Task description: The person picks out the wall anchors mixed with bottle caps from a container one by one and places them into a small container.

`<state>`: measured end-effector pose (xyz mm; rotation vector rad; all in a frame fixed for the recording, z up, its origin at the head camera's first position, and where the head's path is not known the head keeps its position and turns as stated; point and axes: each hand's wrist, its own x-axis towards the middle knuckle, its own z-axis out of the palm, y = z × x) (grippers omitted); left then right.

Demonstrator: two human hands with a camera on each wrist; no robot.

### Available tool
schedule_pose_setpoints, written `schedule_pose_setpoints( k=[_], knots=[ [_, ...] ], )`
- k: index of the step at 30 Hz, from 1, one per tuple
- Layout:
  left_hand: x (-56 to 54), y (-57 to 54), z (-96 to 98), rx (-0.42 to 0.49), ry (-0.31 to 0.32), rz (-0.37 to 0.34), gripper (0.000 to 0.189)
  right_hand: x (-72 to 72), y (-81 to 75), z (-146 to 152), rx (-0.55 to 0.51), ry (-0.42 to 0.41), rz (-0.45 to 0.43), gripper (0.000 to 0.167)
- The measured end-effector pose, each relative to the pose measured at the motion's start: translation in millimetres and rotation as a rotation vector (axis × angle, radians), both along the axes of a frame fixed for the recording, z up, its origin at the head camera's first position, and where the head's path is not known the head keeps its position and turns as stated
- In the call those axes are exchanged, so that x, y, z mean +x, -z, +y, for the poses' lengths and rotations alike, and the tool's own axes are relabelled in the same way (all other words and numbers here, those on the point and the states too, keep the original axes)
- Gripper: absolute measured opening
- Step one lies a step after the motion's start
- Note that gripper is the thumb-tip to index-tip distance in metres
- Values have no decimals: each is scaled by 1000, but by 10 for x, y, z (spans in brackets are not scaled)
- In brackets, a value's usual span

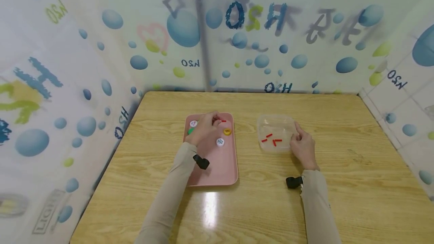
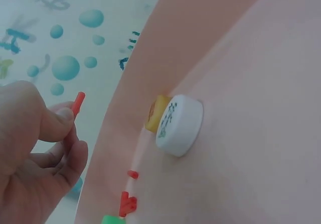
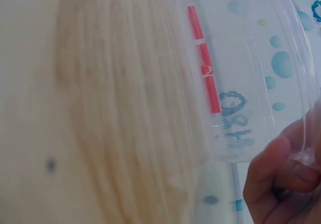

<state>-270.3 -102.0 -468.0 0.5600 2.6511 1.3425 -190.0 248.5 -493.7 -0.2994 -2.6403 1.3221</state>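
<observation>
My left hand (image 1: 203,128) is over the far part of a pink tray (image 1: 213,170). Thumb and fingertips pinch a short red stick (image 2: 78,102), which pokes up past them in the left wrist view. Below in the tray lie white caps (image 1: 220,142), a yellow cap (image 1: 227,131) and a green cap (image 1: 191,130), with a few more red pieces (image 2: 128,204) near the tray wall. My right hand (image 1: 303,147) grips the right rim of a clear plastic container (image 1: 278,127). Several red sticks (image 1: 278,140) lie on its floor.
The tray and container stand side by side on a wooden table (image 1: 257,199), with a gap between them. Patterned wall covering (image 1: 217,48) rises behind the table and at both sides. Each wrist wears a small black camera (image 1: 201,162).
</observation>
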Motion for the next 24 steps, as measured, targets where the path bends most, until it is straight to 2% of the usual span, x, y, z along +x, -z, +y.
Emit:
schedule_pose_setpoints(
  k=[9,18,24],
  knots=[
    [30,-43,42,53,11,-15,17,-13,11,3,7,4,2,55],
    [27,-84,181,108,32,-17,17,-8,19,11,0,1,8,55],
    [16,-118,278,105,57,10,13,17,-4,5,-3,-5,18,55]
  ],
)
